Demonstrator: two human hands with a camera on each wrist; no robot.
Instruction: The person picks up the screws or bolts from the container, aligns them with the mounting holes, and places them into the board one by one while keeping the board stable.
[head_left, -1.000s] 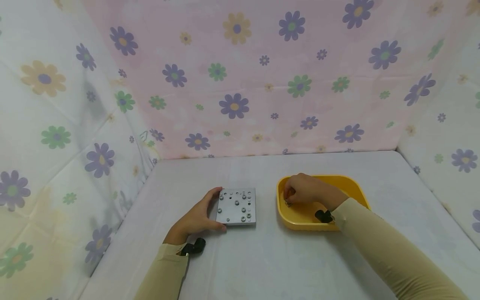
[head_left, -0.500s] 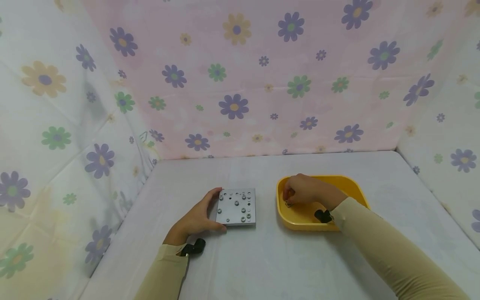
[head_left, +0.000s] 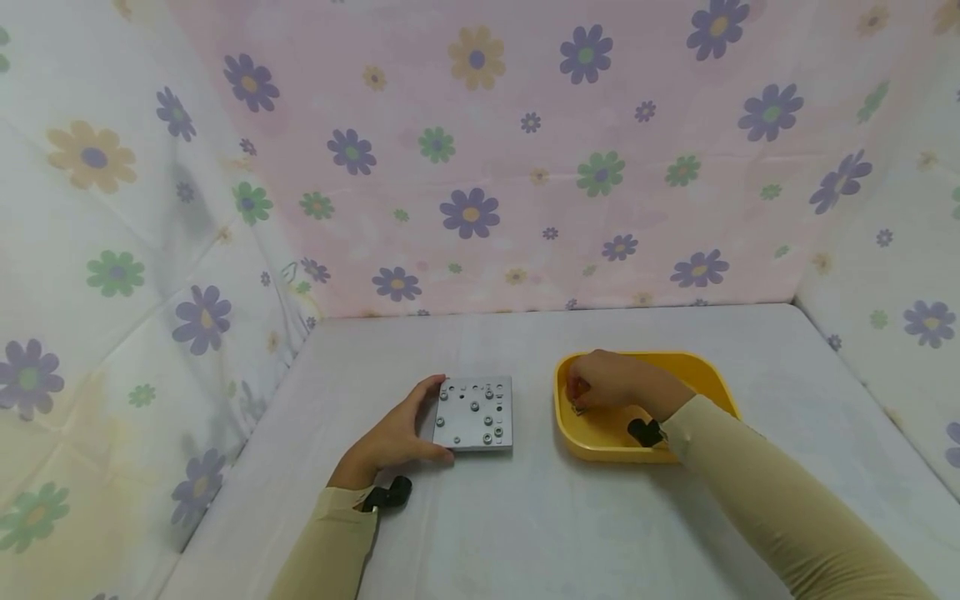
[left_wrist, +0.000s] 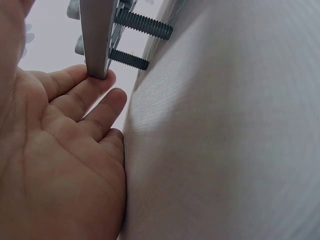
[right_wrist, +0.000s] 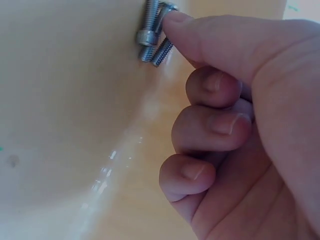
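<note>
A square silvery metal plate (head_left: 465, 429) with several socket head screws standing in it is on the left of the head view. My left hand (head_left: 397, 437) grips it by the left side, thumb at the near edge and fingers at the far corner. In the left wrist view threaded screw shanks (left_wrist: 142, 24) stick out beneath the plate. My right hand (head_left: 618, 383) reaches into a yellow tray (head_left: 615, 455). Its thumb tip is at a small cluster of socket head screws (right_wrist: 148, 37), pinching at one; the index finger is mostly hidden behind the thumb. The other fingers are curled.
A white cloth covers the table (head_left: 525, 533). A flower-patterned curtain (head_left: 517, 167) rises behind it and on both sides. The tray stands to the right of the plate, with a gap of table between them.
Both hands, the plate and the tray keep practically the same places. The head view has shifted very slightly.
</note>
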